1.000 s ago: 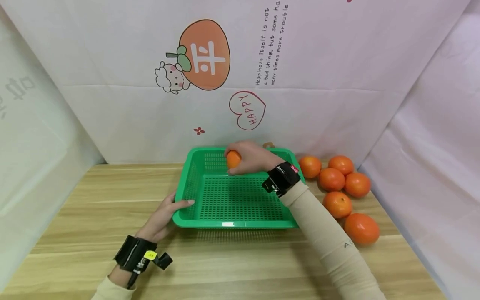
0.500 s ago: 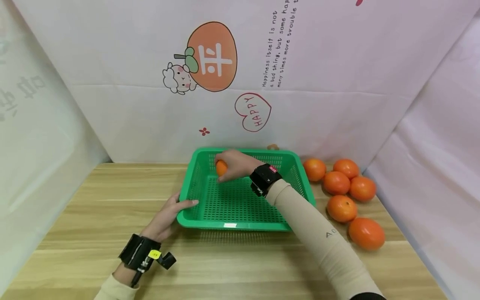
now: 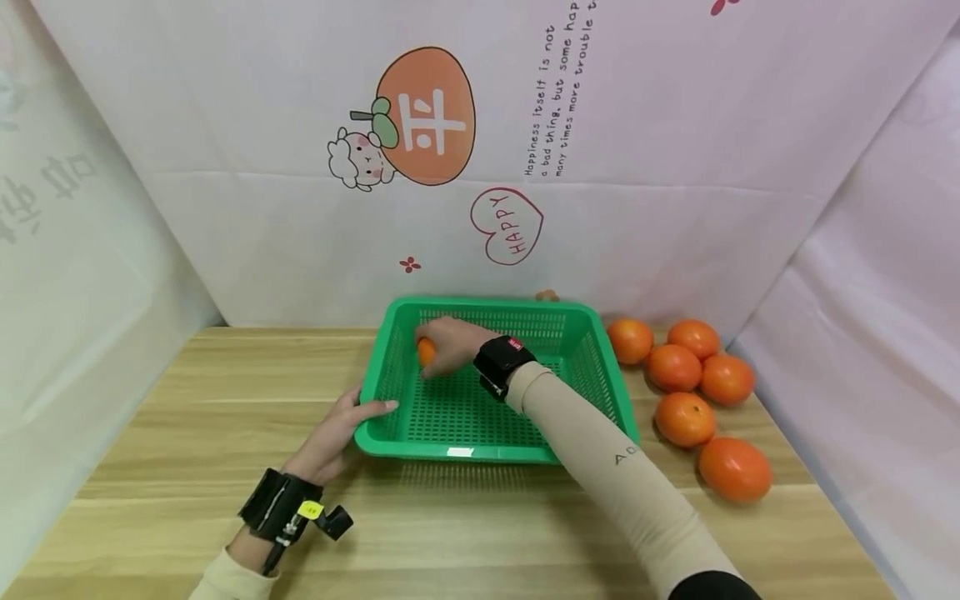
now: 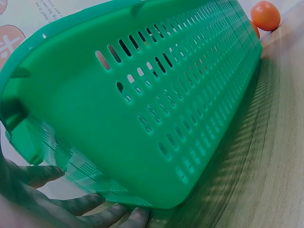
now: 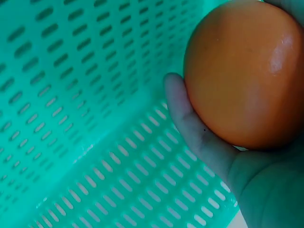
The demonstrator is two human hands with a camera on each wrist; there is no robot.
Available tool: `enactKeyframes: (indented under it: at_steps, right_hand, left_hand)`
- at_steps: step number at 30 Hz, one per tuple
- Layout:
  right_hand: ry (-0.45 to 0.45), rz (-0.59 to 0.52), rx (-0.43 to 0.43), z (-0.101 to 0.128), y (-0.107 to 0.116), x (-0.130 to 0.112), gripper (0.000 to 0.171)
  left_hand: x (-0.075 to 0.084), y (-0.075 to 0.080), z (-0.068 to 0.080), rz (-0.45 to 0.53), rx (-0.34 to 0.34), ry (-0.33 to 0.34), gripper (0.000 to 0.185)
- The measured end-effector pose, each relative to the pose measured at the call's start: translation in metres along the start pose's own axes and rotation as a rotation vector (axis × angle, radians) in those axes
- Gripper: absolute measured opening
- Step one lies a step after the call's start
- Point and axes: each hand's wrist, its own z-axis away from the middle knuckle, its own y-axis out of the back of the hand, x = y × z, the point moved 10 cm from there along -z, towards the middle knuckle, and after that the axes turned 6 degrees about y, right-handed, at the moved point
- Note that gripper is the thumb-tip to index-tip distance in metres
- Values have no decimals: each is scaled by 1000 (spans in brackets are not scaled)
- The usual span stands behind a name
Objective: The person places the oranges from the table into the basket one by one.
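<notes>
Left hand (image 3: pixel 339 433) at the near-left corner of the green basket (image 3: pixel 480 452) on the worktop (image 3: pixel 465 533), thumb on the rim, fingers (image 4: pixel 102 218) straight under the wall, touching it. Right hand (image 3: pixel 448 343) inside the basket's far-left area, fingers clamped round an orange (image 3: pixel 426 352), low over the slotted floor; contact with floor not clear. Five more oranges (image 3: pixel 693 392) lie right of the basket, apart from it.

Bright, even light throughout; the basket (image 4: pixel 156 109) casts a soft slotted shadow on the bench (image 4: pixel 266 161). Wrist views are close, slightly soft, green-tinted.
</notes>
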Motion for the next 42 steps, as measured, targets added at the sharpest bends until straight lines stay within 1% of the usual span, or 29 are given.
enactKeyframes:
  at_steps: [3, 6, 11, 17, 21, 30, 42]
  right_hand:
    - [-12, 6, -15, -4, -10, 2, 54]
    - [-17, 13, -30, -7, -19, 4, 58]
    - [-6, 19, -38, -9, -25, -1, 64]
    - [-15, 37, -32, -13, -27, 2, 66]
    - [-24, 31, -32, -15, -25, 4, 67]
    - [-13, 54, -25, -13, -21, -1, 67]
    - [-5, 59, -24, -13, -18, -5, 67]
  left_hand:
    - [-1, -1, 1, -2, -3, 5, 77]
    - [-1, -3, 2, -10, -9, 3, 78]
    - [-1, -4, 2, -5, -12, -4, 80]
    - [-4, -3, 0, 12, -12, 5, 80]
    - [-3, -2, -2, 8, -9, 1, 80]
    - [0, -3, -3, -5, -9, -1, 79]
    - [0, 1, -2, 4, -10, -1, 79]
